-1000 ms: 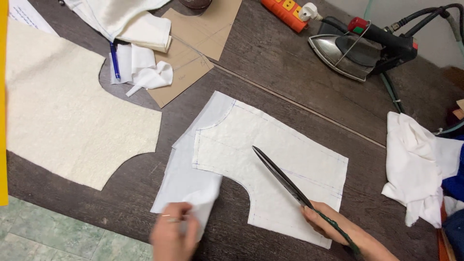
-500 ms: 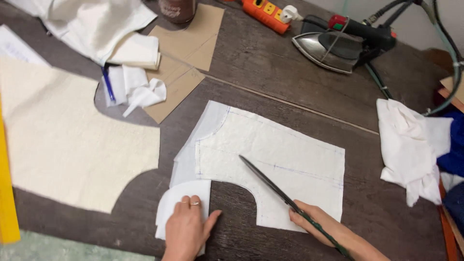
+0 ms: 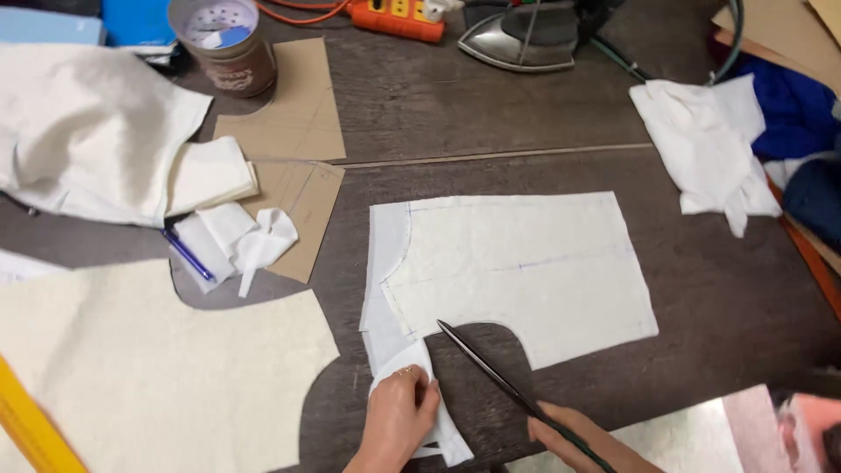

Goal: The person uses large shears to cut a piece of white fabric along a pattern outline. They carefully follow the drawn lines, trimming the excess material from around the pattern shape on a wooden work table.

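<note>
1. Dark wood worktop (image 3: 491,114) fills the frame; a seam line crosses it at mid-height.
2. Cream fabric panel (image 3: 131,377), lower left: large, flat, limp-looking, with a curved cut-out along its right edge.
3. White cut fabric piece (image 3: 517,263), centre: thin cloth with faint blue marking lines, lying flat. Judged light, soft and floppy; it would likely slide or wrinkle if pulled at one corner, so best pinned flat by a palm near the cut edge.
4. Brown paper pattern sheets (image 3: 298,114), upper left of centre, look stiffer than the cloth. A crumpled white cloth (image 3: 701,140) lies at the upper right.
5. Iron (image 3: 526,39), top centre, well apart from the work; a round tin (image 3: 219,44) at the upper left.
6. Scissors (image 3: 491,368), lower centre: long dark blades, closed or nearly so, the tip touching the cloth's curved lower edge. Rigid and sharp; held by the handles.
7. Left hand (image 3: 399,420), bottom centre, presses the narrow lower-left flap of the white piece, fingers curled over it.
8. Right hand (image 3: 574,434), bottom edge, clenched around the scissor handles.
</note>
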